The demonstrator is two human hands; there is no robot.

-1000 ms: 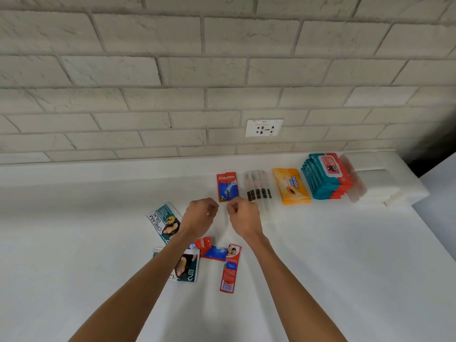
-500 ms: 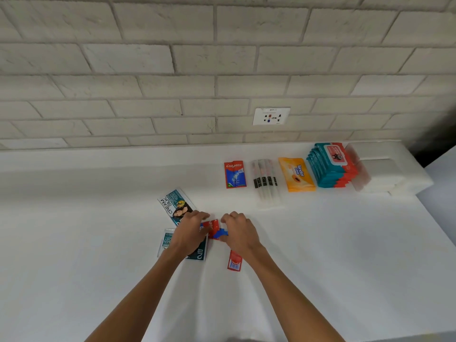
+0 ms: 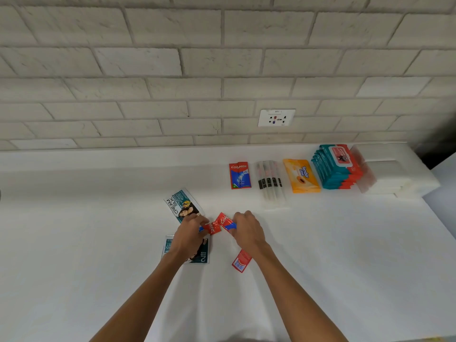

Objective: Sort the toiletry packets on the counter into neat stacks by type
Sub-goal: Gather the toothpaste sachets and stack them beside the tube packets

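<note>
Left of centre on the bench (image 3: pixel 74 243): a teal sachet (image 3: pixel 183 204), and a nearer teal sachet (image 3: pixel 205 255) partly under the left hand (image 3: pixel 188 236). Pinched in that hand, a red toothpaste sachet (image 3: pixel 211 227); clamped in the right hand (image 3: pixel 246 230), a second red sachet (image 3: pixel 225 222), ends touching, possibly joined. By the right wrist, a third red sachet (image 3: pixel 241 261). Far right, in a row: Colgate stack (image 3: pixel 239 175), clear tubes (image 3: pixel 270 181), orange pack (image 3: pixel 302 175), teal packs (image 3: pixel 336 166).

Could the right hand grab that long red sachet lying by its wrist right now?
Probably not at once: the right hand is busy gripping a red-and-blue toothpaste sachet, and the long red sachet lies partly under its wrist.
</note>
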